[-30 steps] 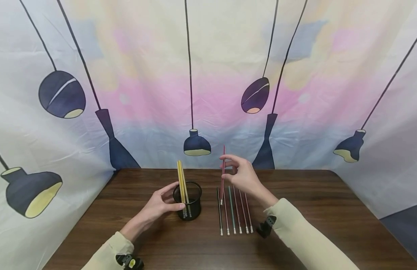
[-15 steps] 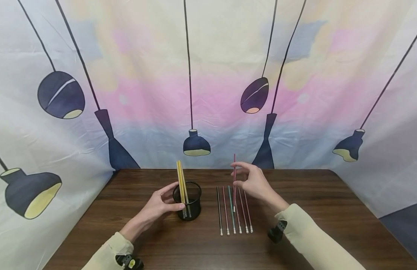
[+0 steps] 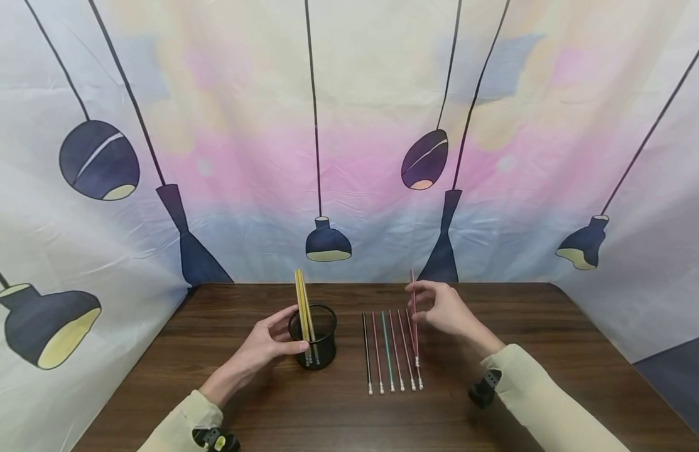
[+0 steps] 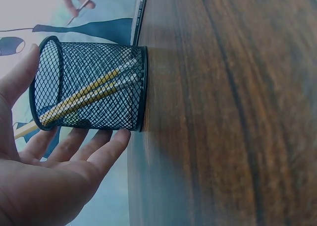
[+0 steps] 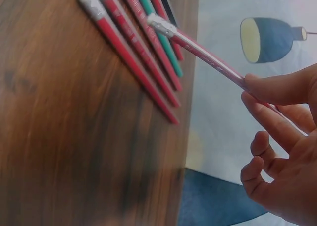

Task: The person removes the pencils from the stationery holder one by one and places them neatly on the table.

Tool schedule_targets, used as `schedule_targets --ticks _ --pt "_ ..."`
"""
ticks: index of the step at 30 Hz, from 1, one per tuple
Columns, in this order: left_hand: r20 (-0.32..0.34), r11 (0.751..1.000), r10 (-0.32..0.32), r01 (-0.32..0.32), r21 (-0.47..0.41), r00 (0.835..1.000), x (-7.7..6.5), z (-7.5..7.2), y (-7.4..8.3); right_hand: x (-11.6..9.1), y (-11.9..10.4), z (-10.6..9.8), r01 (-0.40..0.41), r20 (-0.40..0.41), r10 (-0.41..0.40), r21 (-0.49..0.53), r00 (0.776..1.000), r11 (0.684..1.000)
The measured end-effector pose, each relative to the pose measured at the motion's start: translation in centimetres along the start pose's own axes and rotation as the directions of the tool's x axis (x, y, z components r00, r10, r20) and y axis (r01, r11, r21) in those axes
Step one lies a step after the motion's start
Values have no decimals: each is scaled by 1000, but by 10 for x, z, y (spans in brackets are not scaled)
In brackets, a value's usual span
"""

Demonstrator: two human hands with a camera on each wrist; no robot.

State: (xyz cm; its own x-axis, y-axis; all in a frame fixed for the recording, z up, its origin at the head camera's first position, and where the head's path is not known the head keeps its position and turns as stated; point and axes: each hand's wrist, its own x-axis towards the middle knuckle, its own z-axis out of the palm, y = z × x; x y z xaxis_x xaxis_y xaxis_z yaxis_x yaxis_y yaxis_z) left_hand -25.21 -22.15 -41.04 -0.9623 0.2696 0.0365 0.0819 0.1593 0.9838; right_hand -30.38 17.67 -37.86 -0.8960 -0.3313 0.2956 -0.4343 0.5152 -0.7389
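My right hand (image 3: 446, 309) pinches a red pencil (image 5: 208, 57) between thumb and fingers, its white eraser end pointing down. That pencil hovers over the right end of a row of pencils lying side by side on the table. A black pencil (image 3: 367, 351) is leftmost in the row, a teal pencil (image 3: 387, 348) lies third, and the others are red or pink. My left hand (image 3: 257, 353) holds a black mesh pencil cup (image 4: 96, 84) by its left side, thumb at the rim. Yellow pencils (image 3: 301, 304) lean in the cup, eraser ends at the bottom.
The dark wooden table (image 3: 524, 351) reaches back to a hanging cloth (image 3: 259, 125) printed with pendant lamps. Each sleeve has a small black camera (image 3: 485, 388) strapped at the wrist.
My right hand has carried the red pencil rightward along the row, from near the black pencil to above the last red one. The left hand and cup have stayed in place.
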Motion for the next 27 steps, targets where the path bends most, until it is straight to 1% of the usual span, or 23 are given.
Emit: schedule_targets --ticks 2,7,15,21,27 --pt "-2 1000 -1 1 2 1000 0 0 0 -1 2 -2 -20 8 20 -18 1000 1000" --pt "-1 1000 4 -4 6 1000 0 0 0 -3 12 -5 -35 30 37 -63 999 997" --pt "-4 1000 6 -6 8 1000 -1 0 -1 -7 26 -7 -84 121 90 -57 989 995" --pt "-14 1000 -9 9 12 1000 0 0 -2 -10 27 -6 -129 164 141 -83 976 988" --pt "-11 1000 -8 8 23 1000 0 1 -1 -11 28 -4 -142 196 157 -89 968 986"
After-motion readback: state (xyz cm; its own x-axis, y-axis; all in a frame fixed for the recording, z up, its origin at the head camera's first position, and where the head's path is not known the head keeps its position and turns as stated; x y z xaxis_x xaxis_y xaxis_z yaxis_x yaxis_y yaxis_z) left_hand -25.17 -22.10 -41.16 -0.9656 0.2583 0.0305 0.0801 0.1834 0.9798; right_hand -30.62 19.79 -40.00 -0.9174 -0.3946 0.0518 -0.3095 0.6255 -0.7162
